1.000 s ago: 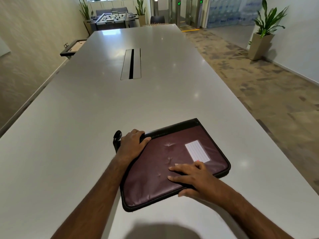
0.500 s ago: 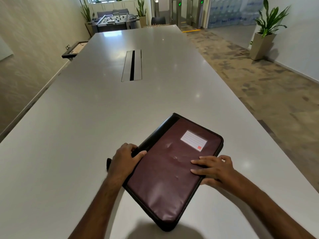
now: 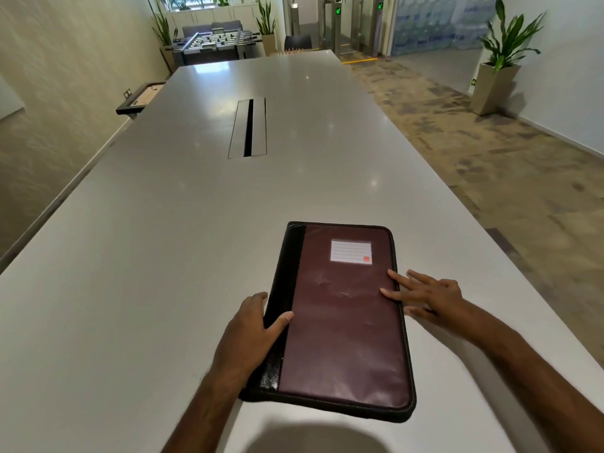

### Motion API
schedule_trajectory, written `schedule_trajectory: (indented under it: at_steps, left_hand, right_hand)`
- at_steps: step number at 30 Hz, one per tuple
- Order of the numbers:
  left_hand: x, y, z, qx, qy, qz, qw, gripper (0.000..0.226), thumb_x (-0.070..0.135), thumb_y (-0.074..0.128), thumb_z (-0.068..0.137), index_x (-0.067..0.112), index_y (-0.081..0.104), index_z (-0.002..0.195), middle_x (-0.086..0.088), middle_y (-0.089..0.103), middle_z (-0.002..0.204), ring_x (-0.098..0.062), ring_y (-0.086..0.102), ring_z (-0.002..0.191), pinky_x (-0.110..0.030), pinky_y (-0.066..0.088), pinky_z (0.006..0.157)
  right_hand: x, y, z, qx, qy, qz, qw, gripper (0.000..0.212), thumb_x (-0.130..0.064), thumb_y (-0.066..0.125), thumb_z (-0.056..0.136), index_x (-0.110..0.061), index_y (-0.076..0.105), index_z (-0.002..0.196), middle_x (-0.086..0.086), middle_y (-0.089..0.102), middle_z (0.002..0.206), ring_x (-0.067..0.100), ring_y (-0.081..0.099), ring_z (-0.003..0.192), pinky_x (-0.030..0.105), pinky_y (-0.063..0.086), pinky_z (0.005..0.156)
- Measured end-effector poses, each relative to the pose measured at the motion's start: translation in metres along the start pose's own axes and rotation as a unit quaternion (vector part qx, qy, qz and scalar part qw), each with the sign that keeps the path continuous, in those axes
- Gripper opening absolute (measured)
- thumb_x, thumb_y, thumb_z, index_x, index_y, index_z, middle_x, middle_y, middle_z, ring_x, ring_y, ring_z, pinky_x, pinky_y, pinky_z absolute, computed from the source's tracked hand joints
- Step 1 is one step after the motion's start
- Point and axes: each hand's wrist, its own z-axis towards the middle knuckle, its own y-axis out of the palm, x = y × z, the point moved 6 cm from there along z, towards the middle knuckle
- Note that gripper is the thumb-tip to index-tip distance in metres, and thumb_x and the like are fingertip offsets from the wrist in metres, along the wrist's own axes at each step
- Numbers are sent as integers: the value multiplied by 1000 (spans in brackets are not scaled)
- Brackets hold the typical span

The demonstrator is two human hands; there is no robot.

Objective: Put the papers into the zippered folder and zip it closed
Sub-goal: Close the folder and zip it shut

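A maroon zippered folder (image 3: 343,322) with a black spine and a white label lies flat and closed on the grey table (image 3: 163,256), its long side pointing away from me. My left hand (image 3: 251,328) grips the spine edge, thumb on top of the cover. My right hand (image 3: 425,295) rests with straight fingers on the folder's right edge, fingertips touching the cover. No papers show outside the folder.
A cable slot (image 3: 248,127) is set into the table's middle, farther away. A black tray (image 3: 137,99) sits off the left edge. The table's right edge runs close to the folder, with carpet and a potted plant (image 3: 500,60) beyond.
The folder has turned clockwise from lying at a slant to pointing straight away from me. Both hands moved with it; my right hand slid to its right edge.
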Motion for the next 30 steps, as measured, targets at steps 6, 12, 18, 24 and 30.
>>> schedule_trajectory:
  at_steps: [6, 12, 18, 24, 30]
  left_hand:
    - [13, 10, -8, -9, 1, -41, 999, 75, 82, 55, 86, 35, 45, 143, 14, 59, 131, -2, 61, 99, -19, 52, 81]
    - [13, 17, -8, -34, -27, -63, 997, 80, 92, 53, 75, 39, 39, 133, 16, 62, 109, -1, 67, 84, -20, 56, 69]
    - [8, 10, -8, -48, -38, -93, 994, 63, 74, 66, 84, 36, 46, 131, 9, 65, 87, -2, 66, 76, -19, 48, 64]
    - [-7, -12, -28, -27, -26, -172, 984, 21, 49, 71, 93, 37, 67, 110, 17, 68, 96, -1, 64, 85, -18, 48, 71]
    - [-36, -14, -68, -102, -17, -222, 970, 31, 53, 63, 91, 26, 75, 102, 2, 73, 91, -19, 67, 85, -45, 55, 79]
  right_hand:
    - [11, -10, 8, 2, 31, 29, 999, 68, -31, 45, 110, -60, -4, 147, -24, -14, 161, 13, 8, 160, 28, 29, 106]
    - [13, -12, 8, -10, 63, 107, 992, 58, -25, 40, 113, -55, 9, 150, -19, 8, 170, 15, 9, 160, 27, 15, 99]
    - [2, -15, -6, 26, 80, 225, 971, 59, -11, 41, 111, -51, 24, 151, -12, 22, 169, 14, 19, 158, 42, 18, 121]
    - [-34, -21, -30, 189, 115, 314, 923, 43, -11, 53, 105, -37, 61, 139, -12, 56, 145, 14, 49, 134, 41, 28, 106]
    - [-113, -13, -43, 168, 23, 335, 927, 14, -33, 66, 100, -43, 67, 110, -27, 61, 108, -6, 56, 110, 30, 34, 94]
